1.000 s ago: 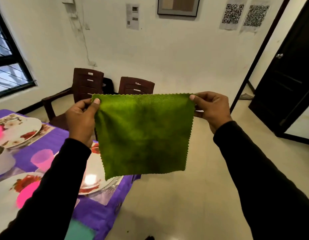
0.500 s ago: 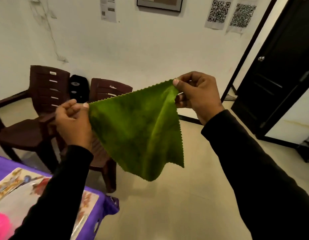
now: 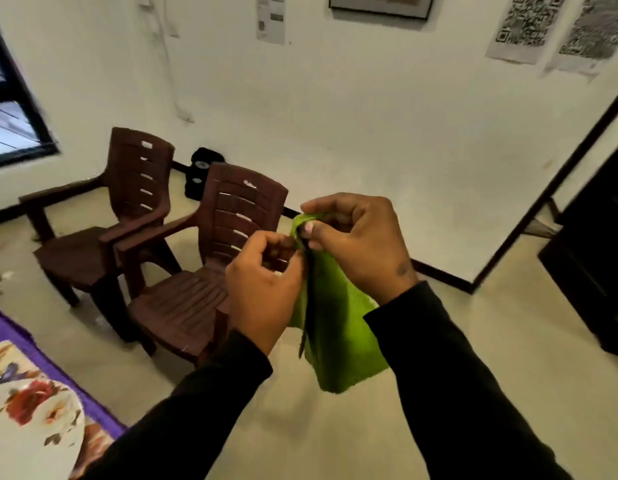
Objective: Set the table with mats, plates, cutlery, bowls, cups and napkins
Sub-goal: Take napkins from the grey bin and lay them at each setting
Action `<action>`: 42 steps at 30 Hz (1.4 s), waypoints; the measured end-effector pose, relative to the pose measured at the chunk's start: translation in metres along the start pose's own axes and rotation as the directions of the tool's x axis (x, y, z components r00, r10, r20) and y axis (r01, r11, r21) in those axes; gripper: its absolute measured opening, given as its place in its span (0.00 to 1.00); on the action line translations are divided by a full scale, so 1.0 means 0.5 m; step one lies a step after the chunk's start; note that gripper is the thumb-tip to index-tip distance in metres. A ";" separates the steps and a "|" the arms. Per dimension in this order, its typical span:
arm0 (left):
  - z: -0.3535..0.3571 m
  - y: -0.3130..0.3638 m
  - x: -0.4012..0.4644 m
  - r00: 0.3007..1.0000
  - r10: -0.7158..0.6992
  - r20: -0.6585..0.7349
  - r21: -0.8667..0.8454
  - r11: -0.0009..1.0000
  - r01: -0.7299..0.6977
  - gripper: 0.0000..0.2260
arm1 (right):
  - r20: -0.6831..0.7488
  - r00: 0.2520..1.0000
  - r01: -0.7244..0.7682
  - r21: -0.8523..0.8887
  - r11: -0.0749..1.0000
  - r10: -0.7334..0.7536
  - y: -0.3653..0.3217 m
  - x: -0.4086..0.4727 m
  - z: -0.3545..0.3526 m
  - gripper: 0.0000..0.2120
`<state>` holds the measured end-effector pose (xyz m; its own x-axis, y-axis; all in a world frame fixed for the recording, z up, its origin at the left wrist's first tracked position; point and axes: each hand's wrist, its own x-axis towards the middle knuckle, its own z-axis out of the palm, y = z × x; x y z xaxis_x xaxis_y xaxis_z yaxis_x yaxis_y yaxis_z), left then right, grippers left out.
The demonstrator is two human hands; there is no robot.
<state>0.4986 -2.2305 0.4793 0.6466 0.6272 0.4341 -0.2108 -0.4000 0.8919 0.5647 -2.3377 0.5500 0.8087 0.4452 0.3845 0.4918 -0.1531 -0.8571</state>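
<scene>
Pinching the top corners of a green cloth napkin [image 3: 335, 327] together, the left hand [image 3: 262, 289] and right hand [image 3: 359, 244] met in mid-air above the floor, fingers closed on the fabric, which hung folded beside two brown plastic chairs [image 3: 196, 271].

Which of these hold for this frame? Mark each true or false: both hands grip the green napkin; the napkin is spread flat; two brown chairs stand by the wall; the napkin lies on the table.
1. Both hands, left and right, grip the green napkin. True.
2. The napkin is spread flat. False: its top corners are brought together and it hangs folded.
3. Two brown chairs stand by the wall. True.
4. The napkin lies on the table. False: it is held in the air over the floor.
</scene>
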 end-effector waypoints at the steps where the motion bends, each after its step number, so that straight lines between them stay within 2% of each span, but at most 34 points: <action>1: 0.015 -0.008 0.017 1.000 -0.010 -0.023 0.037 0.999 0.011 0.06 | 0.009 0.999 0.032 -0.010 0.999 -0.032 0.013 0.025 -0.006 0.09; 4: 0.045 -0.028 0.055 0.997 -0.027 -0.076 0.125 0.992 0.036 0.09 | 0.034 0.993 0.113 0.027 0.993 -0.114 0.038 0.088 -0.007 0.04; 6: 0.049 -0.043 0.073 0.991 -0.040 -0.130 0.171 0.983 0.062 0.10 | 0.110 0.979 0.163 0.062 0.985 -0.169 0.048 0.125 0.003 0.03; 11: 0.016 -0.119 0.138 0.964 0.053 -0.261 0.382 0.923 0.053 0.04 | 0.239 0.934 0.258 0.061 0.964 -0.265 0.090 0.220 0.054 0.02; 17: -0.057 -0.239 0.206 0.918 -0.016 -0.396 0.402 0.896 0.189 0.02 | 0.215 0.907 0.333 0.156 0.930 -0.361 0.135 0.359 0.161 0.04; 22: -0.138 -0.374 0.223 0.869 -0.125 -0.479 0.419 0.837 0.351 0.06 | 0.214 0.899 0.360 0.142 0.922 -0.383 0.175 0.469 0.250 0.02; 24: -0.163 -0.411 0.228 0.845 -0.190 -0.500 0.373 0.833 0.408 0.05 | 0.216 0.900 0.353 0.149 0.924 -0.379 0.199 0.508 0.280 0.04; 26: -0.183 -0.439 0.235 0.803 -0.278 -0.528 0.245 0.855 0.457 0.02 | 0.211 0.902 0.348 0.158 0.924 -0.376 0.224 0.539 0.306 0.05; 28: -0.205 -0.457 0.245 0.748 -0.320 -0.582 0.129 0.872 0.472 0.03 | 0.219 0.906 0.330 0.172 0.928 -0.363 0.246 0.570 0.340 0.06; 34: -0.249 -0.453 0.296 0.605 -0.390 -0.694 -0.174 0.907 0.384 0.06 | 0.301 0.904 0.247 0.209 0.946 -0.302 0.313 0.688 0.433 0.05; 39: -0.273 -0.414 0.371 0.519 -0.335 -0.786 -0.172 0.926 0.336 0.08 | 0.411 0.873 0.122 0.338 0.933 -0.263 0.353 0.823 0.504 0.04; 42: -0.287 -0.380 0.417 0.520 -0.285 -0.805 -0.161 0.949 0.272 0.10 | 0.532 0.814 -0.044 0.457 0.888 -0.233 0.350 0.898 0.538 0.06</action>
<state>0.5684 -1.9279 0.4185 -0.1935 0.9784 0.0733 -0.1420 -0.1018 0.9846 0.9270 -1.9274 0.4807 0.3720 0.8674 0.3305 0.2540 0.2474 -0.9350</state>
